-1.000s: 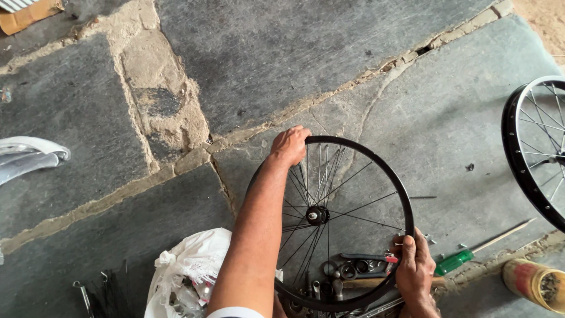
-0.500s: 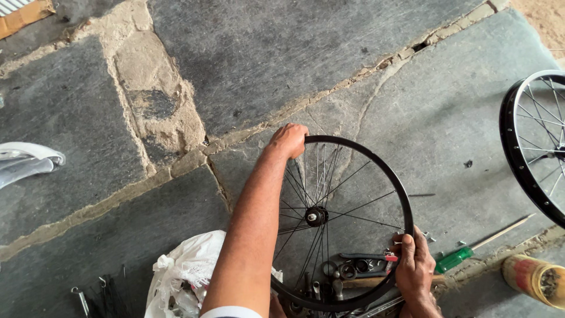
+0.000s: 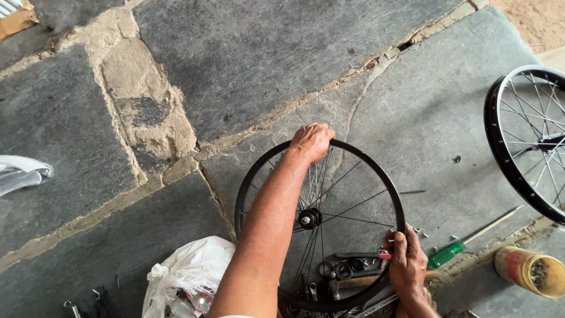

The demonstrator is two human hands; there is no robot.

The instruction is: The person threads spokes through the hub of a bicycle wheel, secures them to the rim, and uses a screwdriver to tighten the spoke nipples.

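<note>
Between both hands — wheel rim [image 3: 376,171]; right fingers [image 3: 395,244] seemingly pinching spoke.

Two bicycle wheels show: one black rim [image 3: 395,194] at lower centre, one second wheel [image 3: 518,135] at the right edge. Two hands, left hand [image 3: 311,141] and right hand [image 3: 406,265]. One green-handled screwdriver [image 3: 447,254], one white plastic bag [image 3: 191,274], one yellow can [image 3: 527,271].

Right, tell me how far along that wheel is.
Done: the black rim already carries spokes running to its hub, though they look sparse and uneven. In hand: the left hand grips the rim's far edge and the right hand its near right edge. Left: the rim is bare, with no tyre on it. Tools and a green screwdriver lie close by.
</note>
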